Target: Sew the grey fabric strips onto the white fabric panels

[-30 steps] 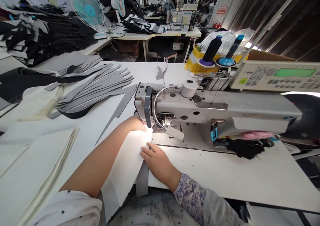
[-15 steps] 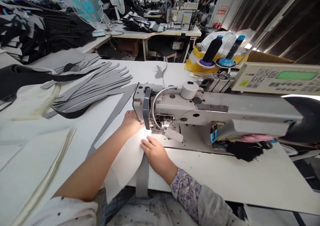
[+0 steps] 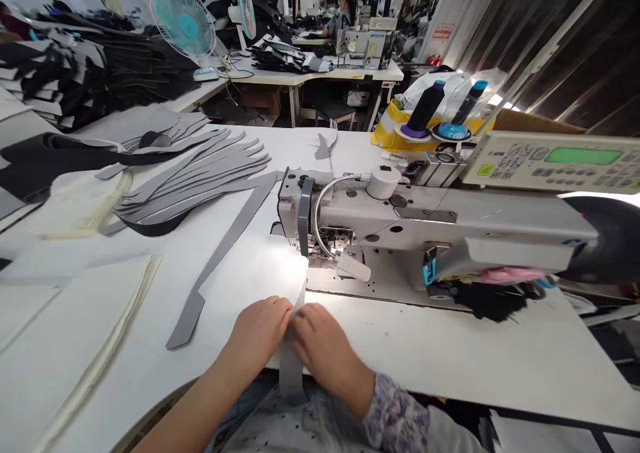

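Observation:
A white fabric panel (image 3: pixel 260 269) lies under the lit head of the sewing machine (image 3: pixel 330 206). Along the panel's right edge runs a grey fabric strip (image 3: pixel 291 373), its loose end hanging over the table edge towards my lap. My left hand (image 3: pixel 263 326) is closed, pinching the panel and strip edges in front of the presser foot. Close against it, my right hand (image 3: pixel 325 346) is closed on the strip; its fingertips are partly hidden and slightly blurred. The needle area is mostly covered by the machine's guard. Another grey strip (image 3: pixel 225 246) reaches from the machine head along the panel's left side.
Grey cut strips (image 3: pixel 200 173) are fanned out on the left of the table, near stacked white panels (image 3: pixel 90 326). Thread cones (image 3: pixel 425 109) and a control panel (image 3: pixel 555 159) stand behind the machine. Farther back are a fan (image 3: pixel 185 23) and a person (image 3: pixel 345 13).
My left hand has drawn back from beside the machine head to the near panel edge. My right hand has shifted down beside it. The panel's near end no longer hangs towards my lap.

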Available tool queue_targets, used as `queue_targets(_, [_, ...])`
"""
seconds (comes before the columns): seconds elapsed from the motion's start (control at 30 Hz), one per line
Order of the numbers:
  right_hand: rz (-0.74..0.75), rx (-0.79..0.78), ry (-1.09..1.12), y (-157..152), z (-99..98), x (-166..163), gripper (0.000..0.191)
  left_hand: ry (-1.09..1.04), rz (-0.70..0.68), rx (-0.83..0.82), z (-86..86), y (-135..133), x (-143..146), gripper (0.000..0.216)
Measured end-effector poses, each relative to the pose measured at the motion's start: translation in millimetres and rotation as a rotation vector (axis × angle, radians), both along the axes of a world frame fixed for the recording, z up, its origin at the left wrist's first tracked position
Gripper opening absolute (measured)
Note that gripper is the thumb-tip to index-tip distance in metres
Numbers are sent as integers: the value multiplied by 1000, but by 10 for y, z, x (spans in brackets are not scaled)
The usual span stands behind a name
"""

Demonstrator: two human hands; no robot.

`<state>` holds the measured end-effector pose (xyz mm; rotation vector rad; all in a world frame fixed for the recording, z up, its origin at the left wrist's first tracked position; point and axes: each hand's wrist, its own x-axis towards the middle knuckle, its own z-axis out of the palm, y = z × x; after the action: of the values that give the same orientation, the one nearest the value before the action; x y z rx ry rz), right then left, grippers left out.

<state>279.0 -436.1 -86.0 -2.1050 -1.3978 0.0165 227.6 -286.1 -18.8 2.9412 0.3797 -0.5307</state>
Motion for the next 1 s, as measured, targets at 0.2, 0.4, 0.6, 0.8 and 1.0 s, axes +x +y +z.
queue_targets(0.2, [95,-42,-127,-112,-69,-159,47,127,-49,70,70,-61,165,21])
queue_targets(0.4, [62,-14,-135,-109,-90,-133,37,96,-66,93,33,-59,287,21])
queue_targets(0.6, [31,15,-152,-133,-139,-165,16,48,-33,137,-57,-34,464,25])
queue_targets(0.8, [34,7,-176,-99,-135,-111,23,45,-12,151,-8,-47,458,30])
queue_targets(1.0, [57,-18,-176,-73,-160,-72,27,88,1,135,97,-27,315,22])
